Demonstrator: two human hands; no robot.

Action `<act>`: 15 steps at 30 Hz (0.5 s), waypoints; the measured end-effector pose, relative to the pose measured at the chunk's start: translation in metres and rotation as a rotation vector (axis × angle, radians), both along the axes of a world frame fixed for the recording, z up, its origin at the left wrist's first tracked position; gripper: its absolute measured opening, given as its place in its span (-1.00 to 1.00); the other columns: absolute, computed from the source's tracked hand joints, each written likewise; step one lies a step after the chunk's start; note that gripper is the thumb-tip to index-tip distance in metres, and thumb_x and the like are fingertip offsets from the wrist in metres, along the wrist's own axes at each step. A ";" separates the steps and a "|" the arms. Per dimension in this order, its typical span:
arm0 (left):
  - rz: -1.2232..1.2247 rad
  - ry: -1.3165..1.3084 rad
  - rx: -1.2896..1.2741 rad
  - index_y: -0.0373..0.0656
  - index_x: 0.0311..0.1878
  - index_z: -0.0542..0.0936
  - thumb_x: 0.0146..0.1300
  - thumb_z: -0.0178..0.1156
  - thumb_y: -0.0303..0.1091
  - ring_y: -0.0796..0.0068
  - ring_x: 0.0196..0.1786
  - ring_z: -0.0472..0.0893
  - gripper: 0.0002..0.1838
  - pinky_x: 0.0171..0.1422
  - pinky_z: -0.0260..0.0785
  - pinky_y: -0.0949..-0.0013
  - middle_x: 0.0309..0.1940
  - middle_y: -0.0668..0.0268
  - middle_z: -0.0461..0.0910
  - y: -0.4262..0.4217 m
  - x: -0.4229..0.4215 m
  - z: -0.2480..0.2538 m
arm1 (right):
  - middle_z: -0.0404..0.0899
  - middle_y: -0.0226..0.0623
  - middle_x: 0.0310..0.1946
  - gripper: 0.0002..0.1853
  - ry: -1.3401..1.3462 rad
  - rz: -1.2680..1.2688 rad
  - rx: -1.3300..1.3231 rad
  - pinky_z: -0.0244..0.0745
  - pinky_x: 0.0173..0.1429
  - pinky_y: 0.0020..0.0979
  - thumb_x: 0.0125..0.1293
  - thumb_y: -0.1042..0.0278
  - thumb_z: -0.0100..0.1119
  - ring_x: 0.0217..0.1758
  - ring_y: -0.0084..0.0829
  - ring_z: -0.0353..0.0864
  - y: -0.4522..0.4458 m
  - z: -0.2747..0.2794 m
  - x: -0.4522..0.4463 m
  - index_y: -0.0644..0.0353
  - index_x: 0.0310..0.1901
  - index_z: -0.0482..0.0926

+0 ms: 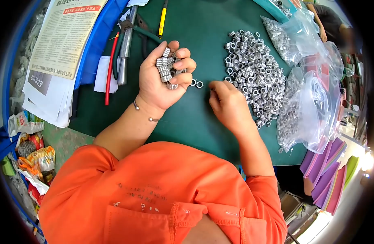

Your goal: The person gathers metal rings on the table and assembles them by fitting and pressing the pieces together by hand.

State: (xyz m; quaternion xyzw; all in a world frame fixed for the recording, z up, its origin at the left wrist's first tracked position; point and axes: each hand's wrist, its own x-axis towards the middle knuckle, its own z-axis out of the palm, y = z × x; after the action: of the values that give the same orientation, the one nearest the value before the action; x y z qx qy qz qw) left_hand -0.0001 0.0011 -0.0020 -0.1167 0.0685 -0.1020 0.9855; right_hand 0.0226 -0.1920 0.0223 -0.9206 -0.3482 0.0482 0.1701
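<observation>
My left hand [153, 83] is turned palm up, its fingers curled around a handful of small metal rings [165, 70] with toothed outer edges. My right hand [231, 106] hovers at the left side of a large pile of the same rings [256, 73]. Its thumb and fingertips are pinched together, and what they hold, if anything, is hidden. Between the two hands, a couple of loose rings [199, 84] lie on the green tabletop [187, 118].
Clear plastic bags [290, 110] of rings stand right of the pile. Pliers [126, 25], a red pen [111, 69], a metal rod [124, 61] and a yellow marker [162, 22] lie at the back left. Papers [52, 81] rest beside a blue bin [98, 36]. Another person's arm [319, 24] shows far right.
</observation>
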 end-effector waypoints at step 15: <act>0.026 0.009 0.008 -0.12 -0.26 0.52 0.37 -0.09 -0.18 0.52 -0.39 0.35 -0.74 -0.58 0.10 0.53 -0.38 0.31 0.40 0.002 0.001 -0.001 | 0.53 -0.30 -0.52 -0.75 0.074 -0.006 0.203 0.43 -0.43 -0.47 0.10 0.33 0.32 -0.56 -0.47 0.49 0.020 -0.014 0.004 0.26 -0.23 0.55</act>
State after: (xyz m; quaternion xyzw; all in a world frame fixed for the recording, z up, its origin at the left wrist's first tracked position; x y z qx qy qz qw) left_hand 0.0004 0.0027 -0.0026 -0.1141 0.0719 -0.0882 0.9869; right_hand 0.0264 -0.1720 0.0086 -0.8972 -0.3422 0.0462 0.2754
